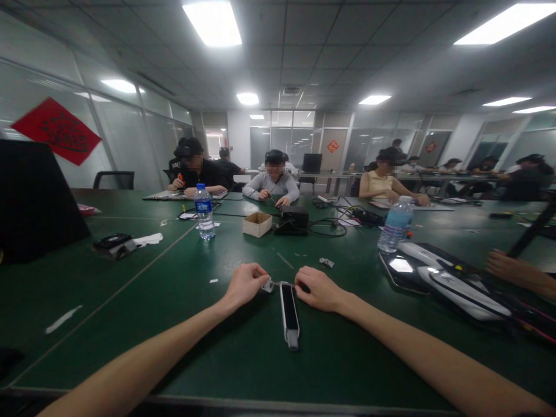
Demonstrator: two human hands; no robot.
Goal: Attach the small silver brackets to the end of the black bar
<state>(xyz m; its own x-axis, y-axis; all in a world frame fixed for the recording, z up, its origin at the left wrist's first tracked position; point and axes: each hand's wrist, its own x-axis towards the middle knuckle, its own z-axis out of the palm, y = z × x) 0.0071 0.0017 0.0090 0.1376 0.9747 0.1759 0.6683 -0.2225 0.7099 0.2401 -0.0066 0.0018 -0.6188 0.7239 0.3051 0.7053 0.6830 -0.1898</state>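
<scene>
The flat green tabletop (pixel 208 353) supports the work. My right hand (pixel 319 289) is curled beside the device's far end; I cannot tell whether it grips anything. My left hand (pixel 247 282) is pinched closed. Between them lies the long, narrow, white-rimmed black device (pixel 290 313), lengthwise toward me. My left thumb and fingers grasp a small, pale grey piece (pixel 269 285).

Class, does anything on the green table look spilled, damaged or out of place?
Possibly stray litter: a whitish strip at left and a white scrap near the left hand lie loose on the tabletop, untouched. No spill is visible.
</scene>
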